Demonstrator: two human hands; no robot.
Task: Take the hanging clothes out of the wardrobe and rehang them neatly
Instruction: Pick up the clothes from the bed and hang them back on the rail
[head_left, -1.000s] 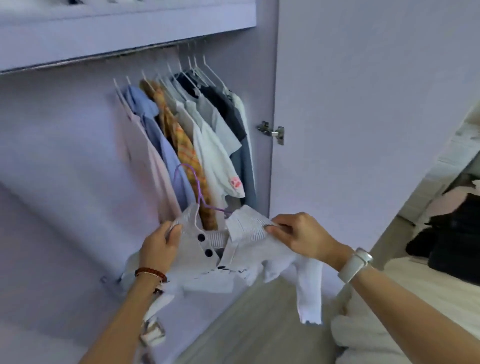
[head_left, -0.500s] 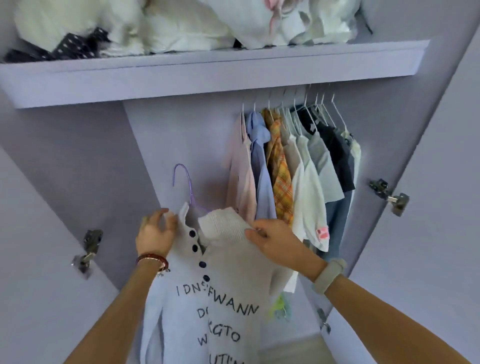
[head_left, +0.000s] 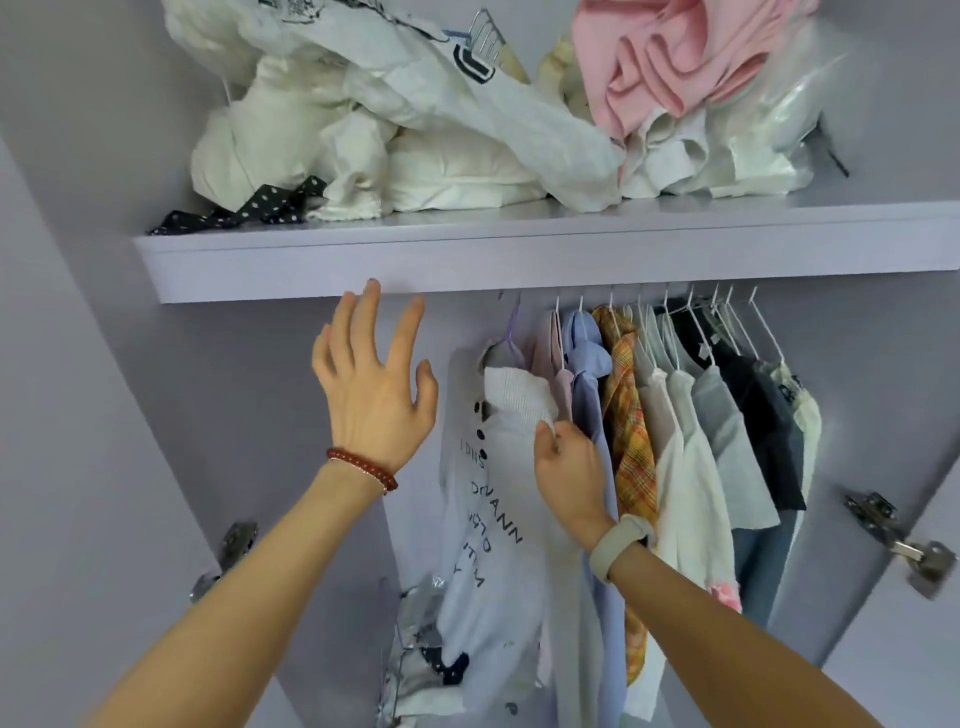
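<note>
The pale lettered cardigan (head_left: 498, 499) hung upright on a purple hanger (head_left: 511, 332), its ribbed collar just above the right hand's (head_left: 569, 473) pinch, leftmost beside the other hanging clothes (head_left: 691, 426).

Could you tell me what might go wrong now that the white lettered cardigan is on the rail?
1. The right hand pinches the white lettered cardigan at its collar; pulling away could drag it off the purple hanger.
2. It hangs pressed against the pink shirt, so crowding may crease it.
3. The open left hand is close under the shelf, whose loose clothes pile reaches near the edge and might spill if bumped.
</note>
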